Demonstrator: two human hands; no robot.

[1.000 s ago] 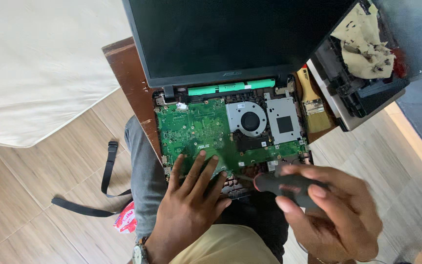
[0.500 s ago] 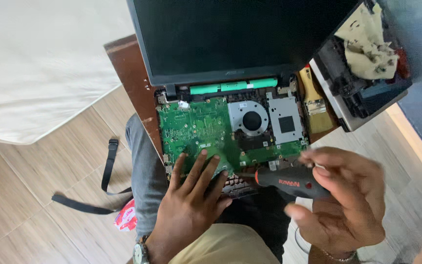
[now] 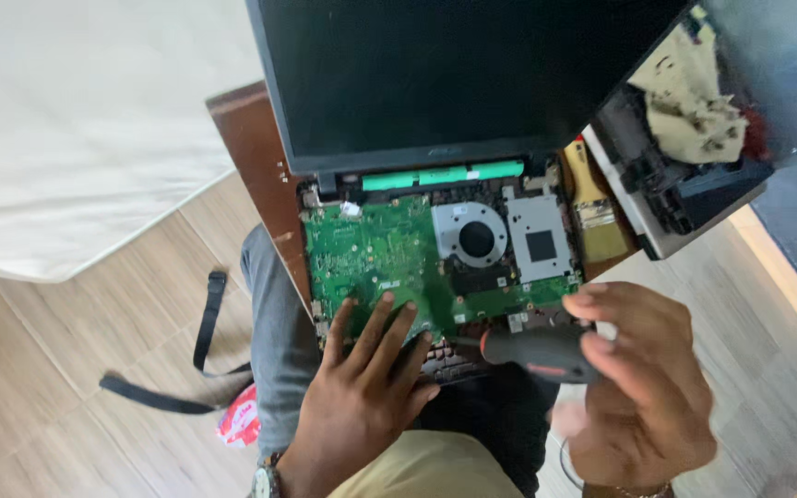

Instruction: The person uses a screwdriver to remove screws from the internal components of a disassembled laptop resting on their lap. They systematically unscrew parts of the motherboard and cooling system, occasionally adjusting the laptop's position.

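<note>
Right hand holds screwdriver beside motherboard

Circuit board: green, matt, seen with small shiny metal solder points. Fan housing: dull silver metal, dark plastic rotor. Heat plate: brushed grey metal. Screen: black, glossy glass framed in matt black plastic. Screwdriver handle: dark rubbery plastic, matt, gripped in the right hand. Counter: brown wood, smooth, slightly glossy. Brush: varnished wood handle, pale bristles. Rag: stained cream cloth, crumpled. Floor: light wood-look planks, matt. Strap: black woven fabric.
</note>
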